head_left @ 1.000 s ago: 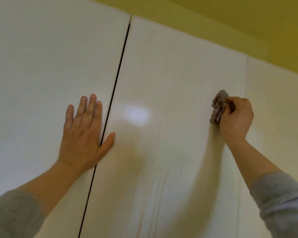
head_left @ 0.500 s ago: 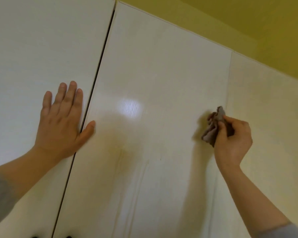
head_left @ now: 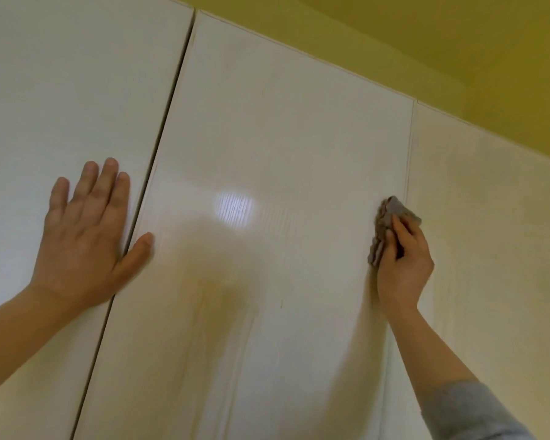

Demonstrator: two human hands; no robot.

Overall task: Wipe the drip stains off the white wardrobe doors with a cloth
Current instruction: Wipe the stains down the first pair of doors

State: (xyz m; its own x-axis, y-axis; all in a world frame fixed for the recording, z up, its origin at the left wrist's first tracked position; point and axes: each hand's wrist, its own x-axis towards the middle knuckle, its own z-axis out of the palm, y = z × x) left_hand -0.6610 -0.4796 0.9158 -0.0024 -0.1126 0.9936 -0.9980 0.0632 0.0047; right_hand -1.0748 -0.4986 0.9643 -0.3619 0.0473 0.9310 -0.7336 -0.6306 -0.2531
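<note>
Tall white wardrobe doors fill the view. The middle door (head_left: 283, 128) carries faint brownish drip stains (head_left: 232, 331) running down its lower centre. My right hand (head_left: 404, 265) grips a crumpled grey cloth (head_left: 391, 214) and holds it against the right edge of the middle door, beside the seam to the right door (head_left: 483, 217). My left hand (head_left: 86, 239) lies flat with straight fingers on the left door (head_left: 61, 90), its thumb reaching over the dark gap onto the middle door.
A yellow-green wall (head_left: 458, 42) rises above the wardrobe top at the upper right. A bright light reflection (head_left: 235, 208) shines on the middle door. Another narrow panel seam shows at the far right edge.
My right hand with the cloth went down the door's right edge and now sits pressed flat on the door again. The left hand stays flat; the view shifted slightly.
</note>
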